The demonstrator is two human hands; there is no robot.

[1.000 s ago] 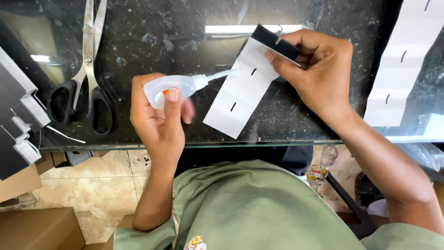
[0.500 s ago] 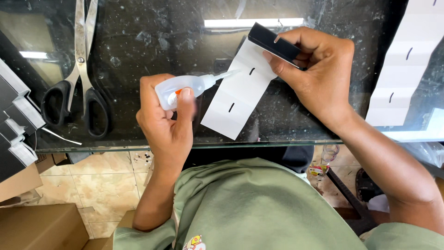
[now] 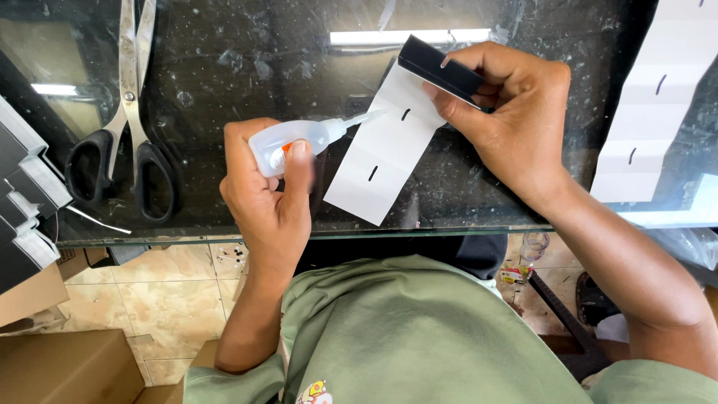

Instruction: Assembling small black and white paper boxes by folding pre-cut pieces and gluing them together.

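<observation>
While a dark, speckled stone-like tabletop [image 3: 224, 67] under a glossy glass sheet fills most of the head view, a person in a soft green shirt [image 3: 419, 337] leans over its near edge. Glare from a long light streaks the glass at the top. At the far right lies a long white paper strip [image 3: 643, 112], folded into panels and cut with short dark slits. At the left rest large scissors [image 3: 123, 135] with bright metal blades and black loop handles, and beyond them, at the left edge, a stack of flat black-and-white pieces [image 3: 22, 194] (what they are I cannot tell).

A second white paper strip [image 3: 381, 157], matte and slitted like the first, hangs slanting over the middle of the table. Its upper end meets a small black rectangular block [image 3: 441, 71], smooth and sharp-edged, which the right hand [image 3: 516, 120] pinches firmly between thumb and curled fingers.

Closed in a full fist, the left hand [image 3: 262, 194] grips a small translucent plastic glue bottle [image 3: 292, 142] with an orange mark, thumb pressed on its side. Its slim tapering nozzle points right, its tip touching the strip's left edge near the upper slit.
</observation>
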